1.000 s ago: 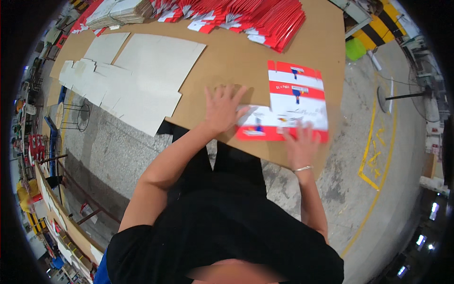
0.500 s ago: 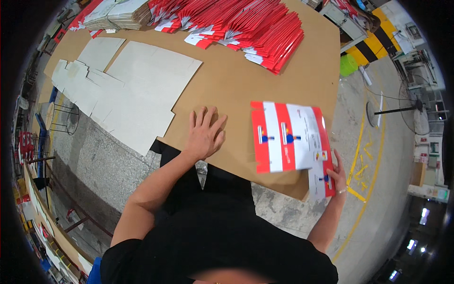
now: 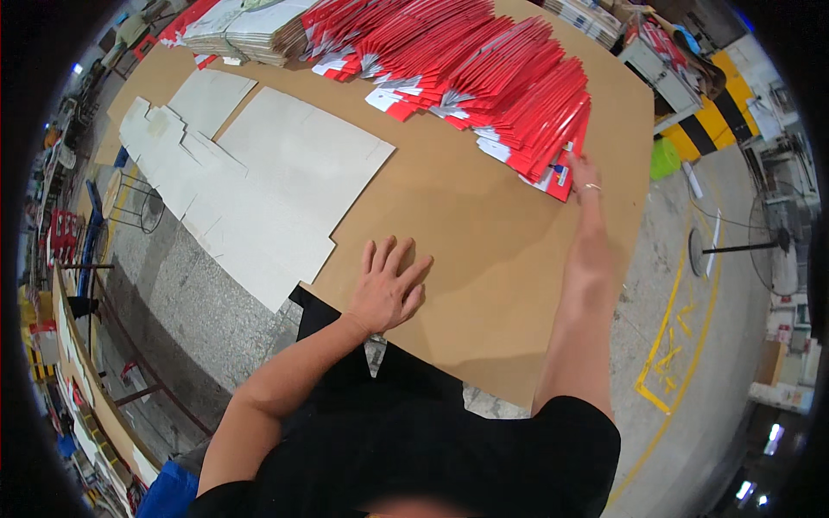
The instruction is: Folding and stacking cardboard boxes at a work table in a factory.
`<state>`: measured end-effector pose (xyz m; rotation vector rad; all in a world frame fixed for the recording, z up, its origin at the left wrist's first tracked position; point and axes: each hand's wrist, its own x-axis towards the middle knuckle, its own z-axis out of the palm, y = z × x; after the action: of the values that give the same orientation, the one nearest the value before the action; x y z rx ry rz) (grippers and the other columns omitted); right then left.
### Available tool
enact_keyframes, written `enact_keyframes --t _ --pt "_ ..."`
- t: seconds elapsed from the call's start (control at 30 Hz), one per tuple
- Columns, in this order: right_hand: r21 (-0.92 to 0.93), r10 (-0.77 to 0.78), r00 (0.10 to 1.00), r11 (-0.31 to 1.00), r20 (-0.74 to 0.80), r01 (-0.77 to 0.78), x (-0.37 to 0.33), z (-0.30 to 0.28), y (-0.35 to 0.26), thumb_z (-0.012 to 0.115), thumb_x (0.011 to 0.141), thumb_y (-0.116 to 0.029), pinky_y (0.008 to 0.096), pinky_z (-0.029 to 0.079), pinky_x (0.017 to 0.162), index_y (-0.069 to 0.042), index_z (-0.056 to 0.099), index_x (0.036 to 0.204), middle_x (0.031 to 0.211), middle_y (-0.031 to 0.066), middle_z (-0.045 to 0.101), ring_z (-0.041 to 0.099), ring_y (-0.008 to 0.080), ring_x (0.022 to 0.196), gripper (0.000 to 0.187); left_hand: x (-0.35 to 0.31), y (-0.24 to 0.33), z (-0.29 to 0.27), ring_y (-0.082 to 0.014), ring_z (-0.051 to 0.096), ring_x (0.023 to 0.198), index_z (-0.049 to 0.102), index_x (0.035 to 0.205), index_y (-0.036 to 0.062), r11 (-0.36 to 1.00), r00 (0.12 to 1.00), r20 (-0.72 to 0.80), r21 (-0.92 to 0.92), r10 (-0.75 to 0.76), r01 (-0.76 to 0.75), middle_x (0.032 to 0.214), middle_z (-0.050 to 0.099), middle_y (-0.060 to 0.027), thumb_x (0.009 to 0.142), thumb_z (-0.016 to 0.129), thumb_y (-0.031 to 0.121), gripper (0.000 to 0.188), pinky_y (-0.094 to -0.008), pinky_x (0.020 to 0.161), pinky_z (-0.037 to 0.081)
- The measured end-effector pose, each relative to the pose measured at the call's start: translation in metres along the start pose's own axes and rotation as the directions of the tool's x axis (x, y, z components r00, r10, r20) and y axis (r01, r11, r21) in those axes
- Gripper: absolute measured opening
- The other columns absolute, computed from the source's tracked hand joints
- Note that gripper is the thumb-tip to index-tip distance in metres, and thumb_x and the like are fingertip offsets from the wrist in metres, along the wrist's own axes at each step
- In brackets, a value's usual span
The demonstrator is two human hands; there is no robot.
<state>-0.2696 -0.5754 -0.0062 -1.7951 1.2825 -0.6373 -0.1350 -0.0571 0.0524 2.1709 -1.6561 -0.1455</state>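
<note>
My left hand [image 3: 385, 289] lies flat on the brown cardboard tabletop [image 3: 484, 293], fingers spread, holding nothing. Out at the far right, my right hand [image 3: 584, 176] grips the edge of a folded red and white carton [image 3: 563, 183]. That carton rests against the near right end of a long fanned row of red and white cartons [image 3: 518, 104]. The fingertips of this hand are partly hidden behind the carton. Left of my left hand lie large flat grey-white cardboard sheets [image 3: 259, 173], stepped and slit along their edges.
A tied bundle of flat cardboard [image 3: 246, 34] sits at the table's far left. Beyond the right edge stand a lime-green bin [image 3: 665, 159] and a fan [image 3: 781, 242] on the floor. A wire-frame stool [image 3: 134, 203] stands off to the left.
My right hand has swung forward from the near right edge, taking the red and white carton to the end of the row. My left hand still lies on the tabletop.
</note>
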Motion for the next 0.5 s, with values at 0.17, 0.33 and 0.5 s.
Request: enact_keyframes --t 0.17,0.33,0.5 --pt "-0.077 0.112 0.984 0.992 0.140 -0.102 -0.019 -0.001 -0.013 0.060 0.100 -0.024 0.0274 0.048 0.048 -0.006 0.060 0.136 0.067 0.0052 0.062 0.058 0.0111 0.053 0.041 0.001 0.003 -0.006 -0.0443 0.034 0.138 0.054 0.140 0.0207 1.000 1.000 0.020 -0.005 -0.022 0.022 0.147 0.042 -0.0193 0.088 0.059 0.030 0.053 -0.0634 0.115 0.021" --pt "0.175 0.040 0.996 0.983 0.079 -0.054 -0.025 0.006 -0.017 0.055 0.101 -0.017 0.0269 0.045 0.046 -0.007 0.052 0.142 0.071 0.0051 0.063 0.054 0.0116 0.050 0.042 0.006 0.002 -0.002 -0.0444 0.032 0.139 0.053 0.141 0.0209 1.000 1.000 0.000 0.000 0.012 -0.012 0.147 0.040 -0.0195 0.088 0.058 0.029 0.054 -0.0629 0.116 0.021" --pt "0.079 0.017 0.992 0.997 -0.122 -0.007 -0.125 0.027 -0.012 0.052 0.102 -0.016 0.0260 0.044 0.047 -0.008 0.055 0.140 0.068 0.0037 0.062 0.054 0.0093 0.050 0.038 0.001 -0.002 0.008 -0.0441 0.031 0.140 0.052 0.142 0.0215 0.998 1.000 -0.023 0.060 0.007 -0.006 0.150 0.040 -0.0181 0.088 0.059 0.031 0.055 -0.0628 0.116 0.022"
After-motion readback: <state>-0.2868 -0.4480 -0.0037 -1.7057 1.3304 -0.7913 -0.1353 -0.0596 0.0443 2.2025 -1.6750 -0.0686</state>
